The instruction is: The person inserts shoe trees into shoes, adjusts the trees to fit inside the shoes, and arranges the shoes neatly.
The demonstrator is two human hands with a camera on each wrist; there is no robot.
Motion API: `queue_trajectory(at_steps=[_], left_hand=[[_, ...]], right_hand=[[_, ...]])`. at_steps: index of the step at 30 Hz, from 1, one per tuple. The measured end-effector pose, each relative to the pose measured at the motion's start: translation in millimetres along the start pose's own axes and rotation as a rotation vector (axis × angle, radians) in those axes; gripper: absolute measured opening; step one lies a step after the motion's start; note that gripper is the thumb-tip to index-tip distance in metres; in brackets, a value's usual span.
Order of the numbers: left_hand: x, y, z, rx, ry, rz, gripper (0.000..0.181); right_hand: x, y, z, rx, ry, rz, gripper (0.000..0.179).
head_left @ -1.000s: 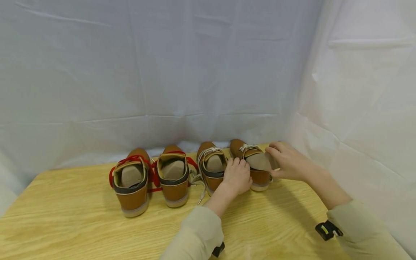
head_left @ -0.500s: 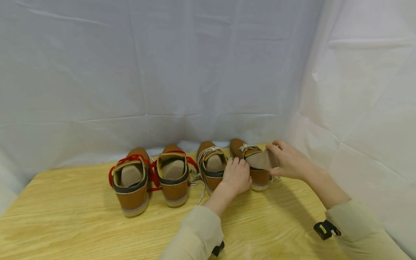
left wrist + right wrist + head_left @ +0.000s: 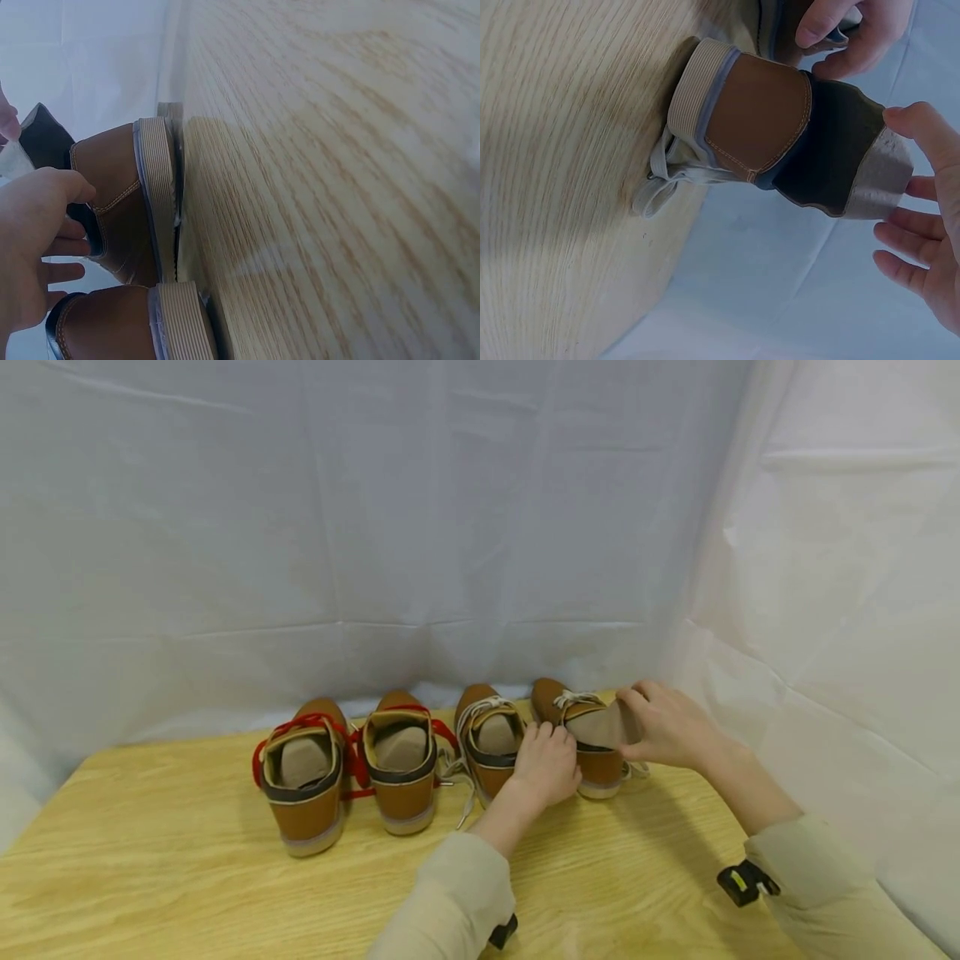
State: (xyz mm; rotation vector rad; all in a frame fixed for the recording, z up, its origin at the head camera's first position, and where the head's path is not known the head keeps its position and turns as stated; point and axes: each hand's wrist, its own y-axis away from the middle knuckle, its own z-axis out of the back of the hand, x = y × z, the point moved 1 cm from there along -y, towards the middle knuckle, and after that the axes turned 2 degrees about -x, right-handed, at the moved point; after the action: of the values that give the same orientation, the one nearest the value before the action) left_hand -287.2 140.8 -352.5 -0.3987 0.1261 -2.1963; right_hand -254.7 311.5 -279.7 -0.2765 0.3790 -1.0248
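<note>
At the right end of a row of shoes stands a brown leather shoe (image 3: 597, 768) with white laces. An insole (image 3: 594, 729), beige on one face and dark on the other in the right wrist view, sticks up out of its opening. My right hand (image 3: 667, 725) pinches the insole's raised end, thumb on one side and fingers on the other. My left hand (image 3: 546, 766) holds the same shoe at the side of its heel collar, fingertips bent over the brown leather (image 3: 111, 161). The insole's front part is hidden inside the shoe.
Close on the left stands a matching white-laced shoe (image 3: 491, 768), its loose lace trailing on the wooden table (image 3: 187, 860). Further left are two brown shoes with red laces, one outer (image 3: 307, 818) and one inner (image 3: 405, 802). White cloth (image 3: 465, 527) hangs behind and at right.
My right wrist has shifted slightly left and up, the insole still pinched in that hand. The left hand and the shoes stay essentially where they were.
</note>
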Motion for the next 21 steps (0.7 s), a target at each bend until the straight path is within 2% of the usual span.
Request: queue_trajectory(at_steps=[8,21], left_hand=[[1.8,0.5,0.6,-0.001,0.011,-0.006,0.044],[0.3,0.1,-1.5,0.013,0.026,-0.015,0.043]], right_hand=[[-1.9,-3.3,-4.6,0.03,-0.02,-0.033,0.069],[-2.4,-6.3,-9.4,0.005,-0.027,-0.032,0.068]])
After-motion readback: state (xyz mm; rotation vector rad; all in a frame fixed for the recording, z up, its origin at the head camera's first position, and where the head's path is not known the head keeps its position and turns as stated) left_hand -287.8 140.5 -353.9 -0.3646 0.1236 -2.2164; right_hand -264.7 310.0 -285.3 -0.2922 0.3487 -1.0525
